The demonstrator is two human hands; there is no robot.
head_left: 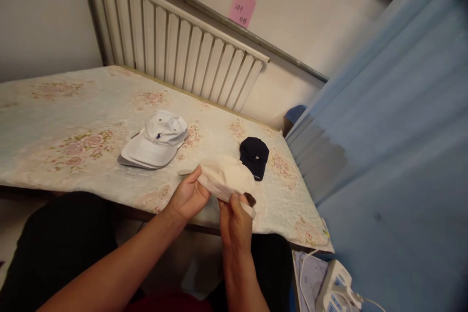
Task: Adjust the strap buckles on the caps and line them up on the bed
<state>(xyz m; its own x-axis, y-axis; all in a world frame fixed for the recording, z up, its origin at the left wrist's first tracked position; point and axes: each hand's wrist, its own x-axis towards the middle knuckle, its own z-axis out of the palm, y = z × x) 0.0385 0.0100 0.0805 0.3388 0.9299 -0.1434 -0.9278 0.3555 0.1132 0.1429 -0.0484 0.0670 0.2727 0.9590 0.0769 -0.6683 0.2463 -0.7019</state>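
Note:
Between my two hands is a cream baseball cap (226,175), held above the near edge of the bed. My left hand (190,195) pinches its left side, thumb on top. With thumb and fingers, my right hand (237,219) grips the near right part, by the strap and a dark opening at the back. A stack of white caps (157,139) lies to the left, the top one bearing a small dark horse-rider emblem. Just beyond the held cap rests a dark navy cap (255,156) with a small light mark.
A flowered cover (91,144) spreads over the bed. Behind it stands a white radiator (175,44), with a pink paper note (242,9) on the wall above. A blue curtain (380,122) hangs on the right. Power strips (336,285) with cords sit at lower right.

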